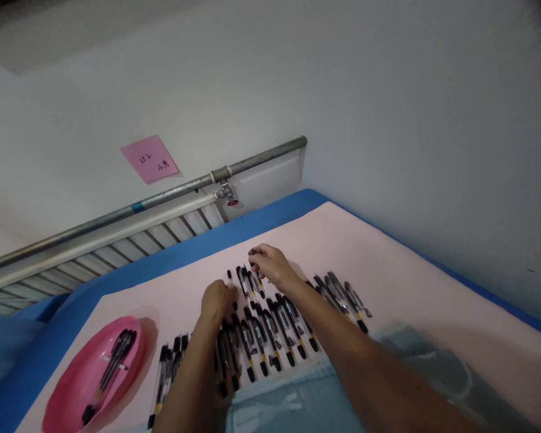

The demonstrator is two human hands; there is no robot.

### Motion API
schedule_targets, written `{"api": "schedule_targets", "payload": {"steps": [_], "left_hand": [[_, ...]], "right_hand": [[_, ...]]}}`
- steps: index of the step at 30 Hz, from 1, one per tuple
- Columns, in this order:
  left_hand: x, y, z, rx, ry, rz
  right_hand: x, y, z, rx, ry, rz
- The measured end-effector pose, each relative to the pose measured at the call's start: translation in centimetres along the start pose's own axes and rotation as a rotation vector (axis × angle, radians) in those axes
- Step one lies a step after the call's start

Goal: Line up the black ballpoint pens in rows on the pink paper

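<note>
Rows of black-capped pens with clear barrels (270, 328) lie side by side on a pale pink sheet. My left hand (219, 299) is closed at the left end of the upper short row, its fingers around a pen (229, 275) whose black end shows above them. To the right and a little higher, my right hand (270, 263) pinches a small dark piece at its fingertips; its kind is too blurred to tell. Just below that hand are the pens of the upper row (250, 282). More pens (338, 294) lie right of my right forearm, and others (166, 367) left of my left forearm.
A pink oval bowl (56, 400) holding several pens stands at the left. Light-blue material (293, 403) lies along the near edge. Behind the blue-covered surface (270, 213) are a radiator (148, 240), a metal pipe (175, 191) and a wall with a pink note (149, 159).
</note>
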State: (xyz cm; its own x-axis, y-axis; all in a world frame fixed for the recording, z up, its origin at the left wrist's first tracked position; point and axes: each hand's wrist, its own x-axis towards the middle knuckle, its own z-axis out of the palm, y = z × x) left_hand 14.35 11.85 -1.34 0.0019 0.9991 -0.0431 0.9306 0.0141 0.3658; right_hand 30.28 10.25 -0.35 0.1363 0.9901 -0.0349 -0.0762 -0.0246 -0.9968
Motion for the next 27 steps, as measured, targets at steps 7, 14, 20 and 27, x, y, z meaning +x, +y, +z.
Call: {"api": "schedule_targets", "payload": {"steps": [7, 14, 20, 27], "left_hand": [[-2.2, 1.4, -1.5, -0.203, 0.082, 0.152], [-2.6, 2.3, -0.9, -0.193, 0.021, 0.224], [-0.4, 1.2, 0.9, -0.032, -0.023, 0.022], [0.7, 0.8, 0.9, -0.063, -0.087, -0.089]], "right_hand": [[-0.6, 0.0, 1.2, -0.258, -0.047, -0.011], [-0.7, -0.7, 1.3, -0.08, 0.091, -0.002], [-0.5, -1.0, 0.6, 0.024, 0.092, 0.04], [-0.4, -0.6, 0.9, -0.012, 0.083, 0.009]]}}
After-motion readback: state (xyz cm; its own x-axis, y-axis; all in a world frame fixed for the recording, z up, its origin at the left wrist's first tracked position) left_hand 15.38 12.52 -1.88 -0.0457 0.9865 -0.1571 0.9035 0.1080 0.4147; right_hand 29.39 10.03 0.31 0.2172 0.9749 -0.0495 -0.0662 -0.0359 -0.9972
